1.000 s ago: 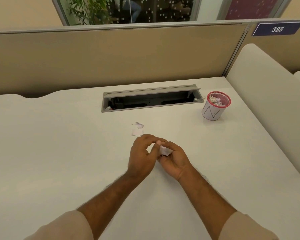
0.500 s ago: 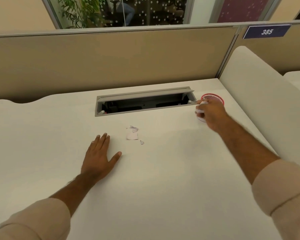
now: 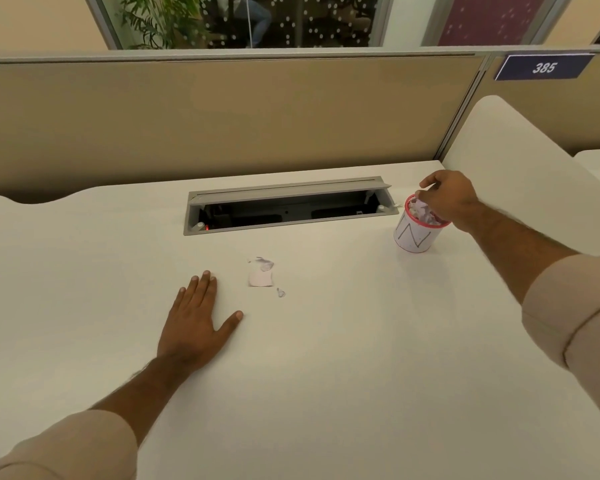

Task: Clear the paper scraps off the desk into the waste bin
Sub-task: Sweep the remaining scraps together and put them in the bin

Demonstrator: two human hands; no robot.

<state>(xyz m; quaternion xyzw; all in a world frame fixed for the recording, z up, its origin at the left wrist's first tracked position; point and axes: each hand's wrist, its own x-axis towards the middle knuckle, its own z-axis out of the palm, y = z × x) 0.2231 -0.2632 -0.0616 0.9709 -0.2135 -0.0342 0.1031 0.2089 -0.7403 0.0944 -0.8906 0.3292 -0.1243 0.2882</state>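
At right of frame my right hand point(image 3: 447, 199) hung over the red-rimmed white waste bin point(image 3: 414, 233), fingers loosely curled, grip unclear; left hand point(image 3: 194, 323) lay spread on the white desk point(image 3: 326, 375); best release low inside the rim.

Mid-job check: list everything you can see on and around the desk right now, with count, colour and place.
desk: 1, white, fills the foreground
paper scrap: 1, white with grey marks, desk centre
small scrap: 1, grey, just right of the bigger one
waste bin: 1, white, red rim, marked N, far right, holds crumpled paper
cable tray: 1, grey, open, set in desk at the back
partition: 1, tan, behind desk
number sign: 1, dark blue, reads 385, top right
left hand: flat on desk, left of the scraps
right hand: over the bin's rim, fingers curled down; grip hidden
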